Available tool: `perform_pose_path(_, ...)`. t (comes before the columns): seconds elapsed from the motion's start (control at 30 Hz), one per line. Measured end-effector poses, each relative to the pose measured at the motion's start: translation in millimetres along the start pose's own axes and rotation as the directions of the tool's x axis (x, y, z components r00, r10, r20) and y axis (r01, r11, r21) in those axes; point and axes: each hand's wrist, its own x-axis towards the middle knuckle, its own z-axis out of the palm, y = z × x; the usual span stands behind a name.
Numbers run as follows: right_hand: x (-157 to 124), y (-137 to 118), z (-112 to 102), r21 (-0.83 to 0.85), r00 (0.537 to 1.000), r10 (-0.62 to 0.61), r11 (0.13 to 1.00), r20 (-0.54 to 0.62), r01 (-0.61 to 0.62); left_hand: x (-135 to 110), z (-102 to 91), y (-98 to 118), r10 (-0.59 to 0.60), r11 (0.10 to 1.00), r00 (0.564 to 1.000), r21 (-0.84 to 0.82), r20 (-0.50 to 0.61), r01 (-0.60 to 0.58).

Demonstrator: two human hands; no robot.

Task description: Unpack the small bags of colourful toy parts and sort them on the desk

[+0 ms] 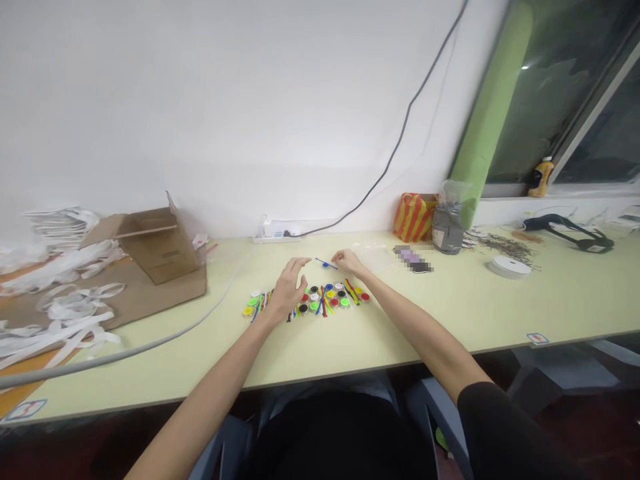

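Blue stick [326, 263] lies on the pale green table [450, 307] between the two hands, which are apart and hold nothing. The left hand [290, 288] is over a row of bright round discs [314, 298] and fuzzy sticks [353, 291]. The right hand [349, 262] is just beside the blue stick.

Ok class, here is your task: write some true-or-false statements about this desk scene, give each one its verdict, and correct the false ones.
1. The right hand is nearest to a small blue piece. True.
2. The left hand holds scissors. False: it is empty and open at a row of coloured discs.
3. A cardboard box stands open on the left of the desk. True.
4. The yellow bottle stands on the desk. False: it stands on the windowsill.
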Motion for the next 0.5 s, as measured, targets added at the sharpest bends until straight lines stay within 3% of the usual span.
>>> perform_pose_path(0.13, -20, -2, -20, -0.123, 0.961, -0.274, 0.955, -0.032, 0.268, -2, 3.0, -1, 0.000, 1.000, 1.000, -0.008, 0.002, 0.000)
perform_pose_path(0.23, -44, 0, -43, -0.074, 0.881, -0.384, 0.906, 0.275, 0.418, -2, 4.2, 1, 0.008, 1.000, 1.000, -0.020, 0.028, -0.007)
perform_pose_path(0.3, -56, 3, -60, -0.048, 0.863, -0.339, 0.922, 0.375, 0.384, -2, 4.0, 3, 0.009, 1.000, 0.999, -0.029, 0.042, -0.008)
perform_pose_path(0.5, -70, 6, -94, 0.024, 0.851, -0.188, 0.979, 0.490, 0.202, -2, 3.0, 6, 0.013, 0.999, 0.998, -0.041, 0.062, -0.011)
